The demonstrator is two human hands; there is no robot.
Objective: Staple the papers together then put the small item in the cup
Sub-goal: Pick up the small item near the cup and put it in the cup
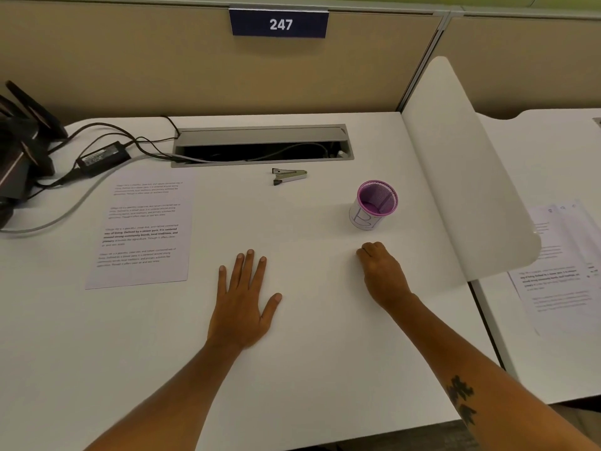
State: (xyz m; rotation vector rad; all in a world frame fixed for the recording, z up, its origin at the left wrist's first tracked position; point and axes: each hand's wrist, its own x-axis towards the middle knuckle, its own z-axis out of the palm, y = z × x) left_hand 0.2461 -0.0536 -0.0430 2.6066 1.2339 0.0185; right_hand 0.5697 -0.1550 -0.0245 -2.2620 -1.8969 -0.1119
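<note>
Left hand point(242, 304) flat, fingers spread, right hand point(383, 271) fisted empty, cup point(374, 206) just beyond

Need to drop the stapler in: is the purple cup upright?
Upright: the purple mesh cup stands on its base on the desk, its open rim facing up.

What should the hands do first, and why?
Probably the left hand should reach to the papers and slide them closer. It lies flat and empty on the desk, the papers sit untouched to its left, and the stapler lies farther back. The right hand, curled near the cup, could then fetch the stapler.
</note>
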